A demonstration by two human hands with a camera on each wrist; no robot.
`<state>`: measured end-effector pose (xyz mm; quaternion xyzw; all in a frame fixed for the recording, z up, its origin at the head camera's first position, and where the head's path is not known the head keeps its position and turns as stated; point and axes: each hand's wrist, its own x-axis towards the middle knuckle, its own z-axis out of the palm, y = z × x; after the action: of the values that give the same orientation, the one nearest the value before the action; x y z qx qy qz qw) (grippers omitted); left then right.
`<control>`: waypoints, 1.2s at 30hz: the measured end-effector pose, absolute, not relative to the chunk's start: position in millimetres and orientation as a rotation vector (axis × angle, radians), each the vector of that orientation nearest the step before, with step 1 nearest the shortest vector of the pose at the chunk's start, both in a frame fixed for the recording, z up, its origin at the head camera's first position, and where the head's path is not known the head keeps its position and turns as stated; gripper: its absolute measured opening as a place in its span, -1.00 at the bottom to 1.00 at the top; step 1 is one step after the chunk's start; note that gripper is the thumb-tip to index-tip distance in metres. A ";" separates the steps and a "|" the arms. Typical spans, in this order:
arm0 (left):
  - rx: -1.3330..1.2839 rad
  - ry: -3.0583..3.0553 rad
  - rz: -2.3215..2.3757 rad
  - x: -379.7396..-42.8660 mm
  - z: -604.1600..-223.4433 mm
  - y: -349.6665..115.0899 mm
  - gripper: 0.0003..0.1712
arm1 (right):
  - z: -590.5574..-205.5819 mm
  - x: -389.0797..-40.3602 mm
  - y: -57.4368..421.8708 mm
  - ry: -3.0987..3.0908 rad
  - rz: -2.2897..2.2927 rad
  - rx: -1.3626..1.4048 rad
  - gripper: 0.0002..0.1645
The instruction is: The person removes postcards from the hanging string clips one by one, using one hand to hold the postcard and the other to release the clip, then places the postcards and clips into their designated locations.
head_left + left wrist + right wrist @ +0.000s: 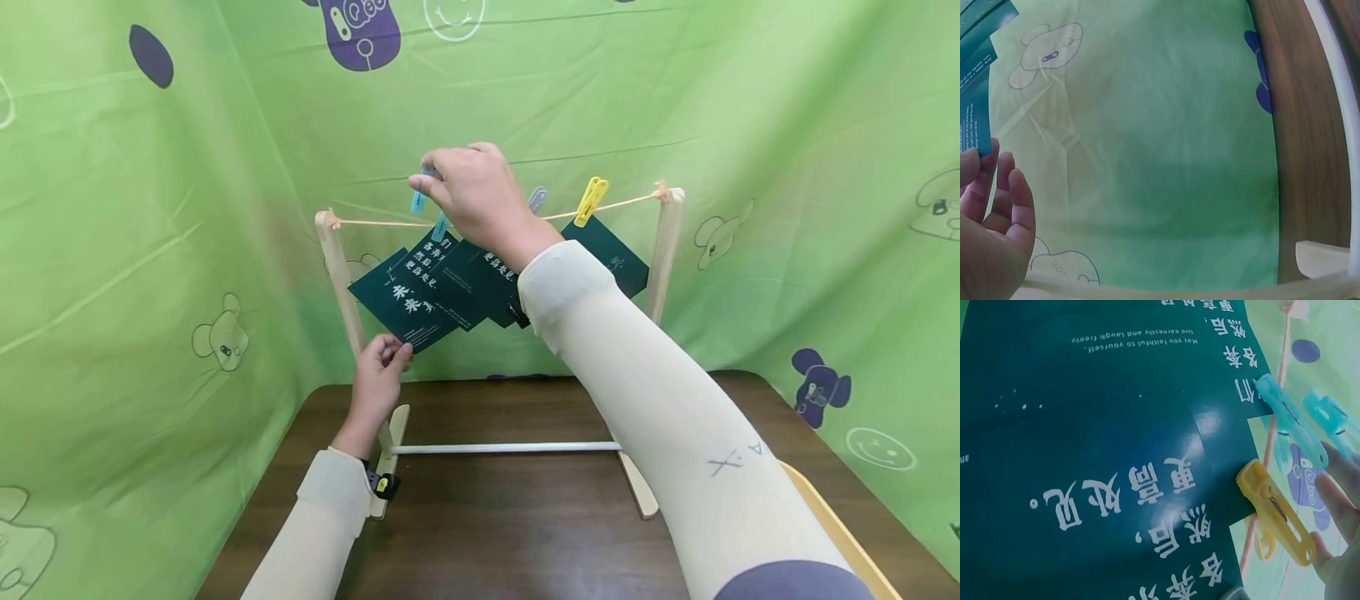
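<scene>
Sleeve [637, 358], clothespin [418, 200] in right hand [480, 196], card corner [417, 339] in left hand [378, 379]

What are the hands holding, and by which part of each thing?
The left hand pinches a dark green card by its lower corner; the right hand holds a light blue clothespin by its upper end.

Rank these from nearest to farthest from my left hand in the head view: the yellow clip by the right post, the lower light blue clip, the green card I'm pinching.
1. Green card: in the left hand, pinched by its lower corner.
2. Lower light blue clip: above, slightly right.
3. Yellow clip: far right.
</scene>
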<state>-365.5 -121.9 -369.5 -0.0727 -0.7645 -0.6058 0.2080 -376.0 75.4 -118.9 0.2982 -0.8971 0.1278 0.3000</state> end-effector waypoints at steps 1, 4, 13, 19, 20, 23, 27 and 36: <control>-0.203 -2.128 -1.672 -365.1 -370.8 -123.8 -0.87 | -119.2 -375.6 75.6 -2.379 0.343 0.799 -0.46; -0.210 -2.127 -1.647 -363.7 -373.0 -127.2 -0.87 | -120.3 -374.6 76.6 -2.372 0.367 0.814 -0.45; -0.186 -2.171 -1.629 -354.7 -378.3 -123.2 -0.82 | -128.1 -374.8 90.7 -2.349 0.437 0.778 -0.40; -0.155 -2.185 -1.588 -349.2 -389.5 -128.3 -0.86 | -134.1 -373.5 96.3 -2.293 0.487 0.804 -0.38; -0.149 -2.184 -1.586 -348.3 -390.9 -129.3 -0.87 | -134.9 -372.9 97.2 -2.276 0.496 0.817 -0.38; -0.151 -2.183 -1.605 -346.8 -394.6 -131.5 -0.86 | -136.8 -371.0 100.4 -2.227 0.513 0.852 -0.41; -0.161 -2.187 -1.616 -345.2 -399.5 -132.8 -0.85 | -140.2 -369.0 107.5 -2.192 0.512 0.868 -0.42; -0.144 -2.226 -1.493 -335.6 -411.9 -140.9 -0.88 | -150.6 -364.9 129.1 -2.135 0.530 0.838 -0.43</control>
<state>-335.6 -140.9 -411.9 -0.0522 -0.8078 -0.5416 0.2268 -364.9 129.1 -150.6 0.3288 -0.8375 0.2079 0.3838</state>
